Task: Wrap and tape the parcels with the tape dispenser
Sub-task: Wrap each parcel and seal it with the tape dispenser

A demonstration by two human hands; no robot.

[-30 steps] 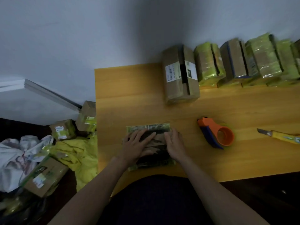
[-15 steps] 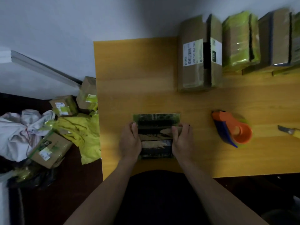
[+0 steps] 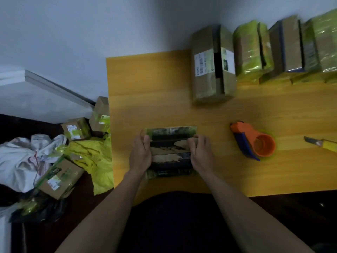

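utility knife (image 3: 326, 144) at table (image 3: 145, 88) right edge | crumpled white cloth (image 3: 20, 161) on floor, left

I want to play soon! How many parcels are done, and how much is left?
Several wrapped parcels already stand along the table's back edge. Both hands, left hand and right hand, hold one parcel by its sides. The tape dispenser lies untouched beside it, so taping remains.

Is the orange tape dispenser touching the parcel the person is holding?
Apart. The head view shows bare table between the tape dispenser and the parcel, which the right hand grips.
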